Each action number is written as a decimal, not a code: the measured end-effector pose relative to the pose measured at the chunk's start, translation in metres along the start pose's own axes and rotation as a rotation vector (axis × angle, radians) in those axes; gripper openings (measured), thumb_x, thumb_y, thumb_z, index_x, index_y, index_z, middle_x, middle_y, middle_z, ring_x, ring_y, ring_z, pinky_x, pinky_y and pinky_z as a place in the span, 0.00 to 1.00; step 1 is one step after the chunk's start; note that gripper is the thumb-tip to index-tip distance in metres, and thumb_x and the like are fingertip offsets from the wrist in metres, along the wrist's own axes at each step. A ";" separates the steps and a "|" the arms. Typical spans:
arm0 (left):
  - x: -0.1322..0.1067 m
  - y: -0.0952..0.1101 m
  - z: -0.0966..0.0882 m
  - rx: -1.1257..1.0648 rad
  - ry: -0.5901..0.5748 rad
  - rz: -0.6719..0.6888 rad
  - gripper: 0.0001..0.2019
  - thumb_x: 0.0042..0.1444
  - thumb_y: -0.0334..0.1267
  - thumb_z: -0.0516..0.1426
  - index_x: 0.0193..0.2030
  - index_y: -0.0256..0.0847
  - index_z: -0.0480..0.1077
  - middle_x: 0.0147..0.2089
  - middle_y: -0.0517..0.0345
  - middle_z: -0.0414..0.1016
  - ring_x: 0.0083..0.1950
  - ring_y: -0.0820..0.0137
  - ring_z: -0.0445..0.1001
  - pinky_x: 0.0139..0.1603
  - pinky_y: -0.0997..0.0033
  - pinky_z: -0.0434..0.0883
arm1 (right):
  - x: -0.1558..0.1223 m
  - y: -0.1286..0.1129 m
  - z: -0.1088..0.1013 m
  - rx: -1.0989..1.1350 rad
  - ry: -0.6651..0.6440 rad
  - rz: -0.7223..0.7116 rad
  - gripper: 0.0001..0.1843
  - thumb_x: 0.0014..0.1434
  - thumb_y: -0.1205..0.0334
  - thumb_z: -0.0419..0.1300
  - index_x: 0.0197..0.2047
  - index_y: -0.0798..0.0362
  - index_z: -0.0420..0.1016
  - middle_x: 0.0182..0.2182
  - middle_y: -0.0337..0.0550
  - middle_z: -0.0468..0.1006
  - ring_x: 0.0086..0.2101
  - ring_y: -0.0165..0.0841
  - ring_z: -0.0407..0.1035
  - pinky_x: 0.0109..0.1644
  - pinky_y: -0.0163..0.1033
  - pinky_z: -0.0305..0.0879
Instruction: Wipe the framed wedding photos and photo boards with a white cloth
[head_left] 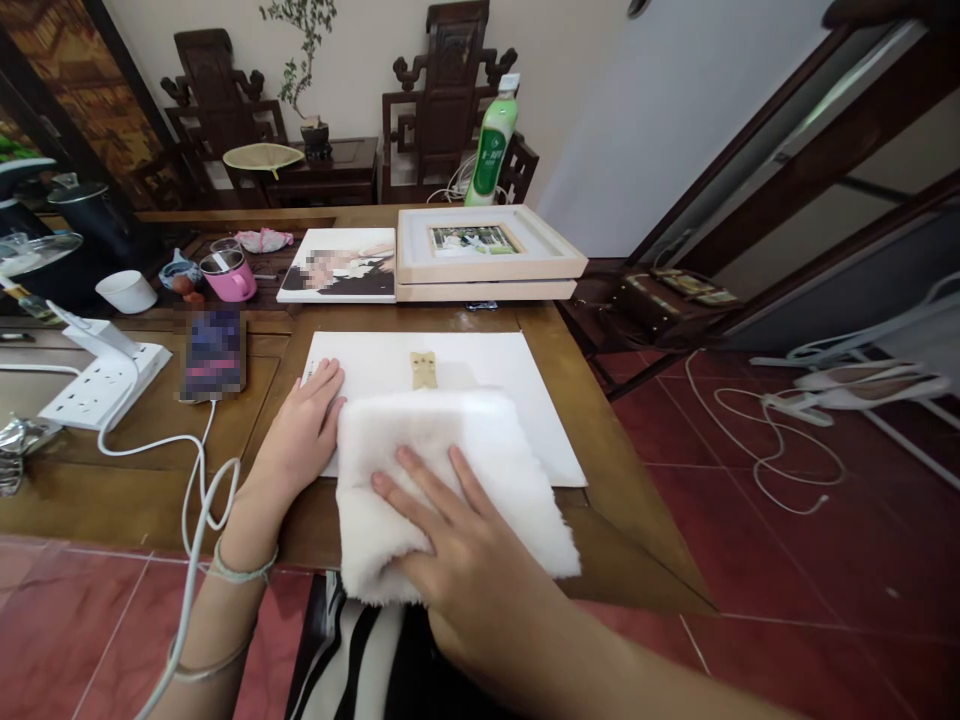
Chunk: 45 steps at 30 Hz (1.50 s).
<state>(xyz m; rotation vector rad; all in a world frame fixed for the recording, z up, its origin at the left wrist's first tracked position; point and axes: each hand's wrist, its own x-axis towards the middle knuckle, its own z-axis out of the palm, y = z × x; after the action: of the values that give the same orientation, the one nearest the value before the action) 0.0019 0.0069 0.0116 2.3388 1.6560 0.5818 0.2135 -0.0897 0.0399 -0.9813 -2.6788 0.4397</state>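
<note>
My left hand point(306, 425) lies flat with fingers stretched out on the left edge of a white board point(495, 360) on the table. A fluffy white cloth point(480, 430) covers the board's nearer part and reaches past the table's front edge. On top of this cloth, my right hand point(465, 545) presses down with its fingers apart; the thumb is tucked into a fold at the near edge. Just beyond the cloth, a small beige figure with dark spots point(423, 370) shows on the board. Whatever lies under the cloth is hidden.
Behind the board are a photo panel point(345, 262) and stacked frames point(487, 290), with a green bottle point(491, 145) beyond. At left are a power strip point(97, 385), a white cable point(196, 500), a phone-like item point(214, 355), a pink mug point(232, 278) and a white cup point(127, 291).
</note>
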 end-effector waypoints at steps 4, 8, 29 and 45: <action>0.000 0.000 0.001 0.004 0.002 0.002 0.23 0.65 0.36 0.43 0.64 0.36 0.63 0.70 0.42 0.60 0.72 0.56 0.54 0.69 0.45 0.56 | 0.012 0.019 -0.009 0.002 -0.030 0.036 0.21 0.51 0.75 0.52 0.43 0.55 0.81 0.64 0.52 0.64 0.66 0.56 0.48 0.66 0.72 0.42; 0.000 0.000 0.002 0.007 0.014 -0.003 0.23 0.65 0.38 0.43 0.64 0.33 0.63 0.69 0.40 0.60 0.72 0.55 0.55 0.69 0.44 0.55 | 0.044 0.050 -0.017 -0.067 0.001 0.139 0.28 0.49 0.79 0.49 0.49 0.53 0.79 0.65 0.49 0.64 0.67 0.50 0.46 0.67 0.69 0.40; -0.005 0.009 -0.008 -0.411 0.235 -0.148 0.39 0.65 0.61 0.32 0.67 0.33 0.61 0.69 0.45 0.62 0.70 0.58 0.60 0.71 0.54 0.54 | 0.023 0.023 -0.012 -0.007 -0.147 -0.269 0.21 0.51 0.74 0.53 0.46 0.60 0.80 0.65 0.51 0.63 0.66 0.57 0.46 0.67 0.72 0.36; -0.001 0.006 0.002 -0.012 0.037 -0.025 0.25 0.65 0.38 0.45 0.65 0.29 0.60 0.69 0.37 0.60 0.71 0.52 0.56 0.69 0.44 0.55 | 0.088 0.096 -0.028 0.116 0.091 0.112 0.36 0.46 0.78 0.48 0.57 0.49 0.73 0.59 0.43 0.73 0.65 0.47 0.54 0.67 0.65 0.43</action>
<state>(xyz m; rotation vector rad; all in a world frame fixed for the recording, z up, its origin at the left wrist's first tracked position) 0.0079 0.0037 0.0122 2.3089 1.6913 0.6321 0.2135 0.0437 0.0422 -1.0930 -2.4967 0.5527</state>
